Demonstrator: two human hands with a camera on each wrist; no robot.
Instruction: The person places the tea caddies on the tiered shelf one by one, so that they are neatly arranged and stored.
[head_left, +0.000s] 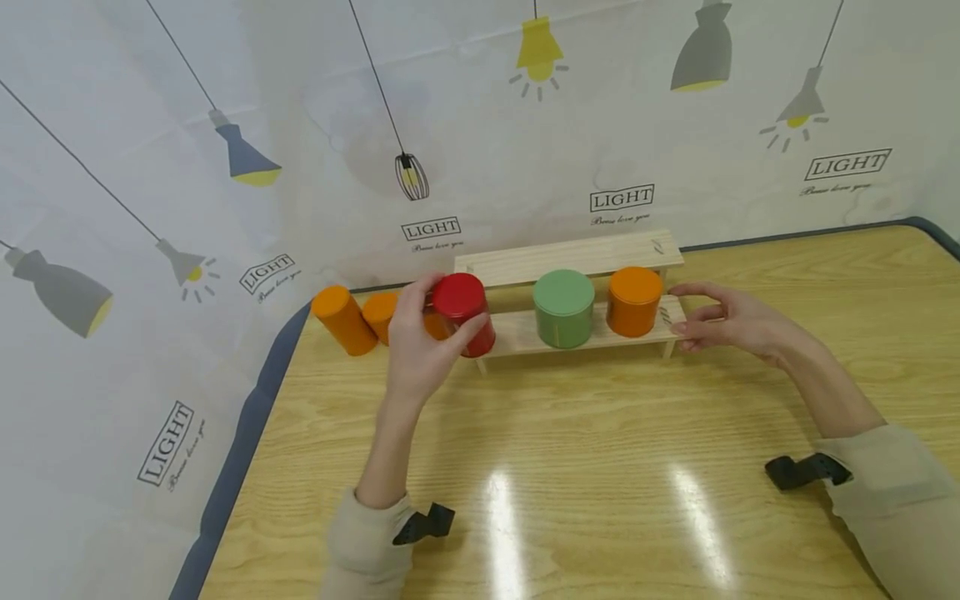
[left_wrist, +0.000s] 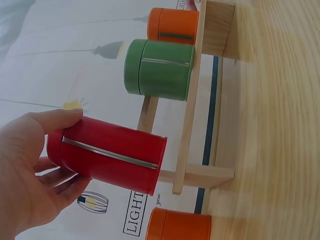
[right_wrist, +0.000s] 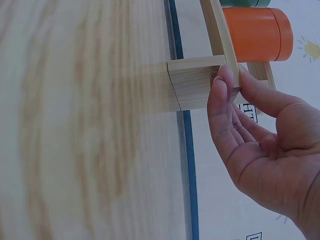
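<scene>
The table (head_left: 570, 467) before me is wood-grained and glossy. Near its far edge stands a pale two-step rack (head_left: 562, 258), a green tin (head_left: 564, 310) and an orange tin (head_left: 633, 302) on its lower step (head_left: 514, 332). Left of it stand more orange tins (head_left: 345, 321).

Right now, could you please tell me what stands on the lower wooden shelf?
A green canister and an orange canister; the shelf directly beneath them is covered.

There is one red canister (head_left: 460, 298), one green canister (head_left: 564, 310) and one orange canister (head_left: 634, 303) around the centre, plus at least two orange tins (head_left: 347, 323) at centre left, exact number hidden; one two-tier wooden rack (head_left: 566, 258), one tabletop (head_left: 585, 450), two hands (head_left: 420, 354), seven printed lamps (head_left: 537, 52), five LIGHT labels (head_left: 622, 198).
</scene>
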